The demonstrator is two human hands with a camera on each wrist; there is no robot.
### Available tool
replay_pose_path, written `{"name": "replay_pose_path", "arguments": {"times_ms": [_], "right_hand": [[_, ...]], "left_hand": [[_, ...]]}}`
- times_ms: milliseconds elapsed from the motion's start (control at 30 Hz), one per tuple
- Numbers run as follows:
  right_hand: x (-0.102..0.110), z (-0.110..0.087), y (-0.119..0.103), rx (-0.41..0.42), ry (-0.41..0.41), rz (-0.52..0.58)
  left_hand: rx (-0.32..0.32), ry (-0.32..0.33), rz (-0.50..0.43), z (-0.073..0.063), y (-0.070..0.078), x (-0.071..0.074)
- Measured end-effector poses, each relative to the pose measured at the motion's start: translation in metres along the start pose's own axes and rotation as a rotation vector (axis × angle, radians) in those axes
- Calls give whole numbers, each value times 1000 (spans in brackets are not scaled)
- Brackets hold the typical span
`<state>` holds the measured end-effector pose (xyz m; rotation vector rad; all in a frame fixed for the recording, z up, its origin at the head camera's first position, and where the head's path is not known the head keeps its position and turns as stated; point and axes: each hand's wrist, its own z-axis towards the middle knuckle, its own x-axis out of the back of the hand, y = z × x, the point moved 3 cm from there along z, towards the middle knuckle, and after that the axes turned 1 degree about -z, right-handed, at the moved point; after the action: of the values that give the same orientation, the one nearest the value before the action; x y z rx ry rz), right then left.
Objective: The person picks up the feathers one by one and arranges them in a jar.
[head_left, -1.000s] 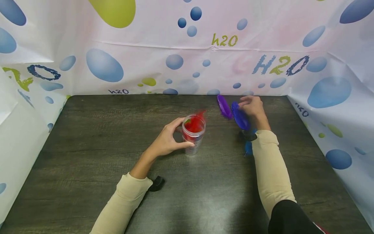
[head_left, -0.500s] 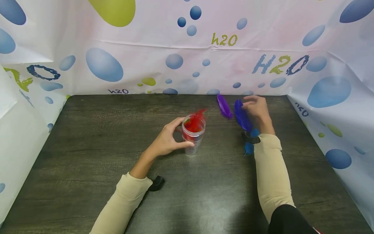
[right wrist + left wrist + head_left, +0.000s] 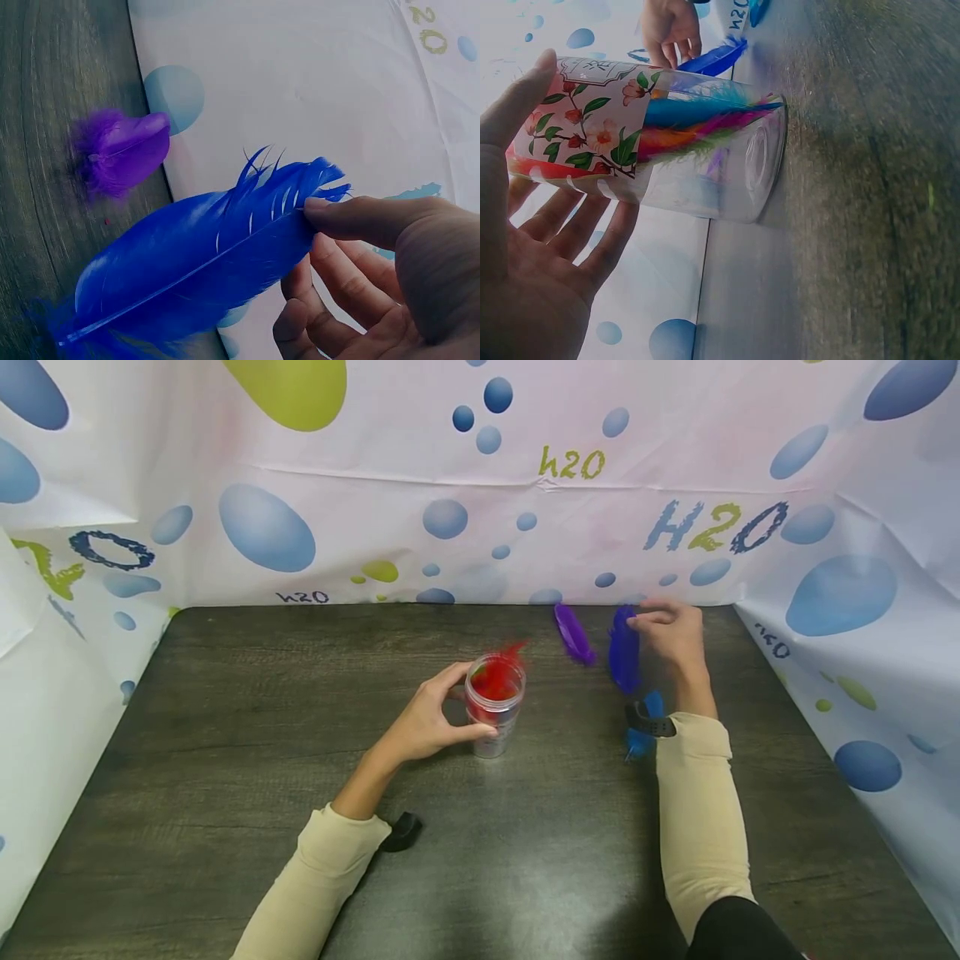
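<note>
My left hand (image 3: pixel 429 718) grips a clear jar (image 3: pixel 492 745) that stands upright on the table. In the left wrist view the jar has a floral label (image 3: pixel 585 124), and pink, orange and light blue feathers (image 3: pixel 682 112) show through its wall. A red feather (image 3: pixel 513 652) pokes out of the open mouth. My right hand (image 3: pixel 675 631) pinches a dark blue feather (image 3: pixel 195 262) near one end between thumb and fingers; its other end points down toward the table. A purple feather (image 3: pixel 574 633) lies just left of it.
A lighter blue feather (image 3: pixel 640 742) lies on the dark wood table (image 3: pixel 247 735) under my right wrist, partly hidden by the black wrist strap (image 3: pixel 648 722). A white backdrop (image 3: pixel 360 510) with blue drops rises along the back and both sides.
My right hand has shifted right, and the dark blue feather has swung from slanted to nearly straight up and down in the head view. The left hand and jar keep their place.
</note>
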<state>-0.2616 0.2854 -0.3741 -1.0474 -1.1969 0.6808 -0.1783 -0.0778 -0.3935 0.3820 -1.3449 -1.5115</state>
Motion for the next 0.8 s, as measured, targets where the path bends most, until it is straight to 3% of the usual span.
{"name": "replay_pose_path", "arguments": {"times_ms": [167, 400, 800], "right_hand": [[2, -3, -2, -7, 30, 16], [4, -8, -7, 51, 82, 95], [4, -18, -19, 90, 106, 93]], "left_hand": [[3, -3, -3, 0, 0, 0], [0, -4, 2, 0, -1, -1], [3, -2, 6, -1, -2, -2]]}}
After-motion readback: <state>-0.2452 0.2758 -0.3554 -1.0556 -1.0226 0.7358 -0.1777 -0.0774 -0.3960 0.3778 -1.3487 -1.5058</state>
